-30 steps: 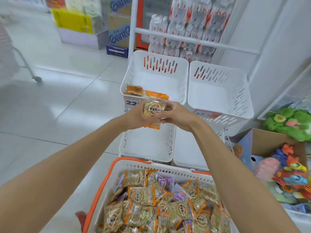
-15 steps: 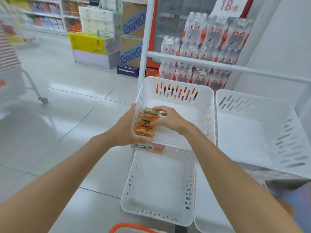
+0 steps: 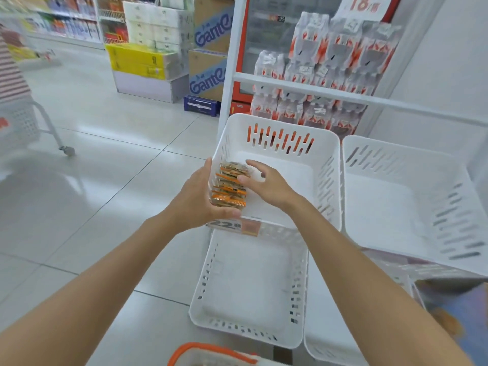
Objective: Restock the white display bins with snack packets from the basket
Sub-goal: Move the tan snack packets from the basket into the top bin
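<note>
Room: shop aisle, glossy pale tiled floor; bottled-water packs shelved behind the rack.
Surface: tiered white bins, all with bare bottoms: upper left bin, upper right bin, lower bin.
Packets: stack of snack packets, orange-edged, held just inside the upper left bin's near-left corner.
Left hand: wrapped round the stack.
Right hand: fingers loose and spread, tips touching the stack's side; no grip.
Basket: only the orange rim shows; contents unseen.
Progress: barely begun, by my reading. First stack going in; every bin left to fill.
</note>
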{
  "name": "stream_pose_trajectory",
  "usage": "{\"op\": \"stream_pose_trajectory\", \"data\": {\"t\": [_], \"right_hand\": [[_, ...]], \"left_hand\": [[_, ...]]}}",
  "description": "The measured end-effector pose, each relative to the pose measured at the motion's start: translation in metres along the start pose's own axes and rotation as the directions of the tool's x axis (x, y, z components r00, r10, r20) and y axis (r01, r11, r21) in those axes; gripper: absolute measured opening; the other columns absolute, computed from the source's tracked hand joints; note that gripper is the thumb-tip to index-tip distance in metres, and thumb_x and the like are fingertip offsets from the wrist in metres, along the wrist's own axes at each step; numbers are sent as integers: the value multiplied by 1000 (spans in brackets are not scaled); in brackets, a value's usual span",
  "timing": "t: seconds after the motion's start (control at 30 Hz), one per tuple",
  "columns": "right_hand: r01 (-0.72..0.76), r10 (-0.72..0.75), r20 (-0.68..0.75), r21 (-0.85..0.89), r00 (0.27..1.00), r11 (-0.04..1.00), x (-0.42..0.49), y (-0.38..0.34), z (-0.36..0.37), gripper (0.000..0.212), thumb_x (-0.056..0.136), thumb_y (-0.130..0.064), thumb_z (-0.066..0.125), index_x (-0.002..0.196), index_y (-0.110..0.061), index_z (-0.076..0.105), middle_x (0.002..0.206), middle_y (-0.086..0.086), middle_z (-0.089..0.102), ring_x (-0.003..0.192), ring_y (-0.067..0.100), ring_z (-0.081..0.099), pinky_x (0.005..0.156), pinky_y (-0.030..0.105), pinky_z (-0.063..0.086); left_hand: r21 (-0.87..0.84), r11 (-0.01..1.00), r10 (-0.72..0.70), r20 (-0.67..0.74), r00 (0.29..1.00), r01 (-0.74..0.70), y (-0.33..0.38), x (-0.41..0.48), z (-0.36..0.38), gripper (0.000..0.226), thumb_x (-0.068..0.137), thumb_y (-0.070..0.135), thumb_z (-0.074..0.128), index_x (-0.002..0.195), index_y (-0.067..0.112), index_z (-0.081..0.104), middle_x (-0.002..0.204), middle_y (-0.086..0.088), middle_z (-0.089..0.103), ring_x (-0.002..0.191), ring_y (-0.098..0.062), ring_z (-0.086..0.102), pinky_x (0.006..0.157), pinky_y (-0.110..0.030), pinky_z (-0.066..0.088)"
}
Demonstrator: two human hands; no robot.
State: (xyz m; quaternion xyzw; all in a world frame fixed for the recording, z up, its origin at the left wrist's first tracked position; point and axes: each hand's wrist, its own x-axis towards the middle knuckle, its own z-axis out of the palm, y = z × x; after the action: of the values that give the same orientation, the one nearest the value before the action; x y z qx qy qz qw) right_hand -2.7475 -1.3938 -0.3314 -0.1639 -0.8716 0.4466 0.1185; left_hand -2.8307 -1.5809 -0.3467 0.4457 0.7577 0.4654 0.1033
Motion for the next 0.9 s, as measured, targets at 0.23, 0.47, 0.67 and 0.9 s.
{"op": "stream_pose_trajectory", "data": {"t": [0.23,0.47,0.67,0.9], "right_hand": [[99,-137,-339,-128,931,987,-113,-20,-3,33,86,-18,70,118,-17,66,111,-4,62,90,11,57,80,20,44],[-114,89,-198,-116,976,987,-268,40,7,19,88,-12,65,105,-20,68,97,-4,65,81,11,59,72,17,45],[-433,438,51,-87,898,897,-370,128,45,25,91,-14,64,116,-13,66,108,1,65,100,19,63,92,40,53],[-478,485,69,-103,872,873,-379,139,128,19,95,-28,63,80,-17,63,71,5,60,68,20,57,69,35,44]], "left_hand": [[457,885,61,-289,955,82,47,-59,30,93,66,53,83,144,20,43,144,-6,45,133,-29,39,100,-46,39],[283,955,-107,51,993,88,63,-168,115,75,79,48,77,142,20,46,144,-3,46,135,-23,39,109,-39,36],[200,943,-304,193,933,266,29,-266,149,67,78,41,80,136,22,51,137,2,51,128,-19,48,99,-25,37],[89,905,-425,173,888,416,6,-310,139,57,82,30,79,132,18,54,132,2,53,124,-16,48,103,-32,43]]}}
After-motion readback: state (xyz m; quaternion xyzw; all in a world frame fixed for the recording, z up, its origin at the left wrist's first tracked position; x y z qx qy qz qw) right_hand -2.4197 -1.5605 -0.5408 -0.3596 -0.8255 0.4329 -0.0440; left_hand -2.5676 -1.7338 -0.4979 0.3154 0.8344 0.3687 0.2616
